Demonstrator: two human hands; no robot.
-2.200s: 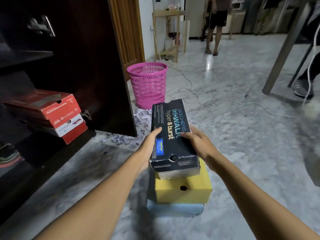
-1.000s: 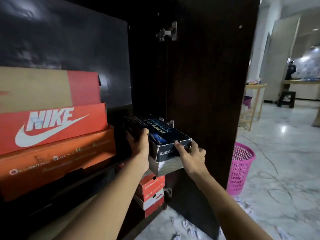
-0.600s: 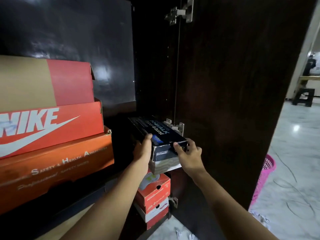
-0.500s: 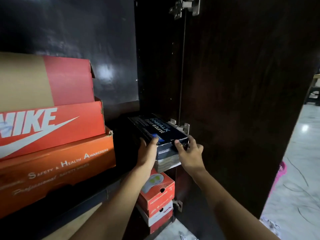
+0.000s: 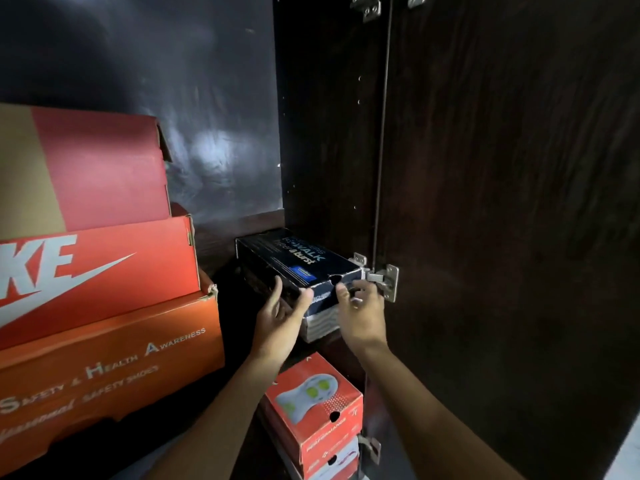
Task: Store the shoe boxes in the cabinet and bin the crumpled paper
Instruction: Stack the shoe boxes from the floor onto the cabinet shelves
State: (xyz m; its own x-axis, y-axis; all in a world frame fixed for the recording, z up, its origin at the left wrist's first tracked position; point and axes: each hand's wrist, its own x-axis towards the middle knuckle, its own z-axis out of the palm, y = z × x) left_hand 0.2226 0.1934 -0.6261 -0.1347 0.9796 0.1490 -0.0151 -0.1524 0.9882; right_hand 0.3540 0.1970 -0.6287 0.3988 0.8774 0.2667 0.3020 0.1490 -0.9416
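Black shoe box (image 5: 298, 268) is parked on the cabinet shelf (image 5: 242, 223), flanked by left hand (image 5: 277, 320) and right hand (image 5: 363, 317), fingers loosened, not really gripping.

Head view, close, facing cabinet (image 5: 485, 168) interior

The scene is dim, the cabinet (image 5: 485, 168) interior nearly black, with a soft hazy glare patch on its glossy back panel (image 5: 214, 147) suggesting light from behind the camera. The orange shoe boxes (image 5: 104, 289) at left catch the most light and bulge with wide-angle distortion. Both hands (image 5: 280, 317) look slightly motion-blurred, and fine detail is smeared and grainy in the shadows.
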